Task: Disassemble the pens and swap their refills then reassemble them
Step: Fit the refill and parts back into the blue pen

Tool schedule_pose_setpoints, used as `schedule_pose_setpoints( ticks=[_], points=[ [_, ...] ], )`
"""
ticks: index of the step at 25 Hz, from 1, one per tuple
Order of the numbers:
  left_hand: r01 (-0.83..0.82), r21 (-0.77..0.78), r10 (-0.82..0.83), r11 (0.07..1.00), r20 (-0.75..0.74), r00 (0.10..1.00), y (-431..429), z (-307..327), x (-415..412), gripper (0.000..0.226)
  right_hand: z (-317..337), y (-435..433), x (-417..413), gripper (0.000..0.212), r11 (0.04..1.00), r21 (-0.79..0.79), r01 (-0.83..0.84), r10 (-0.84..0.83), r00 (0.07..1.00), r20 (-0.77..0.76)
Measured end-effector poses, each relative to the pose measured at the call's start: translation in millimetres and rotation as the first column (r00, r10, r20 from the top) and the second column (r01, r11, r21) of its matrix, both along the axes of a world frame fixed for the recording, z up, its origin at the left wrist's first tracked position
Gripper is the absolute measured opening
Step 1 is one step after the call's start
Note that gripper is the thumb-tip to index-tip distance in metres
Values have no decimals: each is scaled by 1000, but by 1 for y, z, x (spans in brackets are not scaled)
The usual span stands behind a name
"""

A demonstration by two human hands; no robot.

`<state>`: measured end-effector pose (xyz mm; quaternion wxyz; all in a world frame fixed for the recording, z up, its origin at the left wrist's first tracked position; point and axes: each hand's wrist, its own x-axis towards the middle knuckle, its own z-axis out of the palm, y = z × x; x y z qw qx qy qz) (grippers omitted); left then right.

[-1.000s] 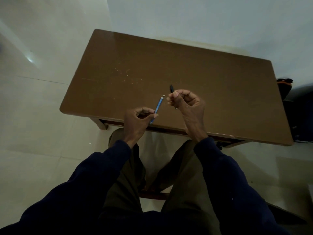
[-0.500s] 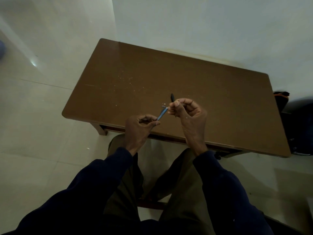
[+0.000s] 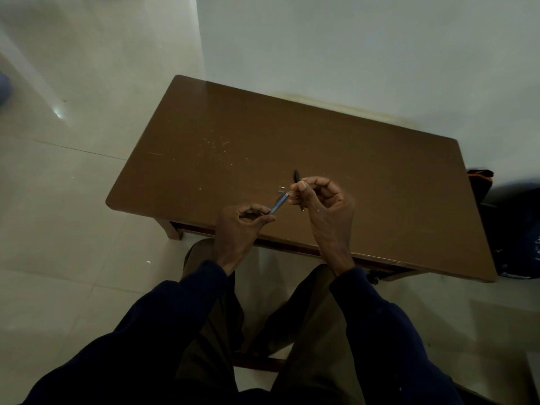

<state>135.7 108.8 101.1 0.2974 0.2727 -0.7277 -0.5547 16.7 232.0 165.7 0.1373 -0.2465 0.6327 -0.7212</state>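
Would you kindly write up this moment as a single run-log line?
left hand: grips blue pen | right hand: holds black pen, fingertips at blue pen's end | place: above brown table

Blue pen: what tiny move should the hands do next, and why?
Likely the right hand twists the top end of the blue pen: the left hand grips its lower end, the right fingertips pinch the top, black pen tucked alongside.

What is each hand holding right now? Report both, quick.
Left hand: pinches the blue pen by its lower end.
Right hand: holds the black pen, with its fingertips at the blue pen's upper end.
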Motion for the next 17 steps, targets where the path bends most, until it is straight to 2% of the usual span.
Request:
schedule_pose_setpoints(
  ticks=[9,17],
  points=[
    [-17,-5,17,1000,-11,1000,2,5,0,25,-1,0,2,6,997,71,-32,36,998,-47],
    [-42,15,42,999,19,999,-1,5,1,24,-8,-5,-3,13,960,269,-76,118,982,-145]
  ],
)
